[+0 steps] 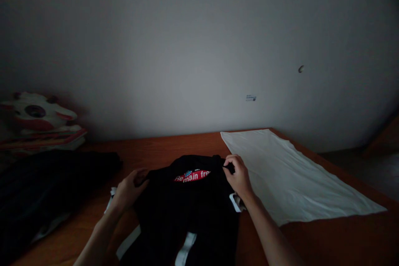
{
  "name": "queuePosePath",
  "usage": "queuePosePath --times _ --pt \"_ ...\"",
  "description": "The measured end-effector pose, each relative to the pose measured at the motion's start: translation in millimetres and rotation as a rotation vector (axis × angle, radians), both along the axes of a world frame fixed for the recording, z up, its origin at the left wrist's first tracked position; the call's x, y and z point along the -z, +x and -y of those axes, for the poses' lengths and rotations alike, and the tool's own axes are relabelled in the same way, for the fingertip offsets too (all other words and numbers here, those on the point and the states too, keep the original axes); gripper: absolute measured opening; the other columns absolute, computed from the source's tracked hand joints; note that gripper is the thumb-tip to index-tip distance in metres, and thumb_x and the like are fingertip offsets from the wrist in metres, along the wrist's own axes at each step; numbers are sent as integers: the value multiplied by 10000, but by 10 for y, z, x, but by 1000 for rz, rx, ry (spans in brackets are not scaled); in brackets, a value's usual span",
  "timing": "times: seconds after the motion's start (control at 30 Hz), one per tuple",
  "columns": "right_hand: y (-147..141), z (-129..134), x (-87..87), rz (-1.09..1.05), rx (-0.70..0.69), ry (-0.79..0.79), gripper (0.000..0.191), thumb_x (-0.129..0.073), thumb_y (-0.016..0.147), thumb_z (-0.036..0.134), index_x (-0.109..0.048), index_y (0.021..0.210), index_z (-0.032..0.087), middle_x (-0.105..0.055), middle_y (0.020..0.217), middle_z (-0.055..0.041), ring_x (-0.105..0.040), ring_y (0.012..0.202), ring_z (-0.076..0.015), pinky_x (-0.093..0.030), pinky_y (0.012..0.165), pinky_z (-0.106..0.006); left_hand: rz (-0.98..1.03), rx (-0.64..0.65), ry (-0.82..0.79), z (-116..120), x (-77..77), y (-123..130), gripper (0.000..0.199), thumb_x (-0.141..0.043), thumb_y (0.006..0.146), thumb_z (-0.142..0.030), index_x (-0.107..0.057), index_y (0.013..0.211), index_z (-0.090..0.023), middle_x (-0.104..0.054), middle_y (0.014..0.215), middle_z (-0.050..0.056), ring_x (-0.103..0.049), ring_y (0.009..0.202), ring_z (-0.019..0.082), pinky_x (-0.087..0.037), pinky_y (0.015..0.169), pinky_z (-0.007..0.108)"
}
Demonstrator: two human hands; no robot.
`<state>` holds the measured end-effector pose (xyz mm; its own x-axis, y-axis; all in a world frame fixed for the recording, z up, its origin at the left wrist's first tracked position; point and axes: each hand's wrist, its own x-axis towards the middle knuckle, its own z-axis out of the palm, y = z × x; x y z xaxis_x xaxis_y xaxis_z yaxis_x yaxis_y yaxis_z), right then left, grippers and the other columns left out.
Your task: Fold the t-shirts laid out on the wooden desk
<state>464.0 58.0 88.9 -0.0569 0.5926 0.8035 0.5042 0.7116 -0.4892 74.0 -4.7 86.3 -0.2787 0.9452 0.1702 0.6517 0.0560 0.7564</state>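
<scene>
A black garment point(187, 208) lies on the wooden surface in front of me, with a red panel point(193, 176) lettered in white showing near its upper edge and pale stripes lower down. My left hand point(129, 189) pinches the garment's upper left edge between thumb and fingers. At the upper right edge, my right hand point(237, 174) grips a bit of the same black fabric between thumb and forefinger. Small white pieces stick out beside the garment near both hands.
A white cloth point(289, 178) is spread at the right of the wooden surface point(149, 149). Dark clothing point(52, 187) lies in a heap at the left, in front of a cow-like plush toy point(40, 112). A grey wall point(174, 50) rises behind.
</scene>
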Motion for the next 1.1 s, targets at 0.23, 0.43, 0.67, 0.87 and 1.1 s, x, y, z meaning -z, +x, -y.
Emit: queuePosePath --times 0.23,0.43,0.67,0.87,1.1 --pt "28 11 5 -4 30 -1 213 -524 755 70 -466 812 267 -602 882 -32 -584 881 -227 -462 814 -365 -138 -341 290 146 -283 14 351 -496 727 -408 -676 958 -214 -580 983 88 -637 928 278 -540 892 442" --pt "48 3 -3 -114 165 -103 425 -512 639 90 -576 1031 243 -602 885 -32 -569 850 -230 -472 809 -365 -191 -370 336 192 -261 -56 188 -490 567 -277 -488 753 -249 -512 963 109 -579 927 315 -527 817 473" --pt "75 91 -124 29 -122 -322 499 -495 554 79 -686 984 246 -634 876 -9 -581 824 -200 -490 795 -317 -503 -36 178 142 -79 -111 158 -534 539 -289 -464 677 -259 -560 976 97 -574 929 311 -510 876 458" --pt "84 149 -174 57 -404 -603 347 -562 751 158 -744 1028 262 -746 1022 -23 -669 979 -221 -503 908 -344 -670 -90 267 184 -56 -78 395 -426 779 -254 -625 1105 -153 -595 1186 198 -548 1071 354 -467 956 514" --pt "136 30 -223 -195 -96 -519 275 -608 770 348 -786 940 224 -661 742 -22 -598 716 -188 -487 667 -287 -358 -183 237 253 -281 105 528 -414 851 -353 -608 1322 -216 -670 798 69 -657 782 269 -508 748 376"
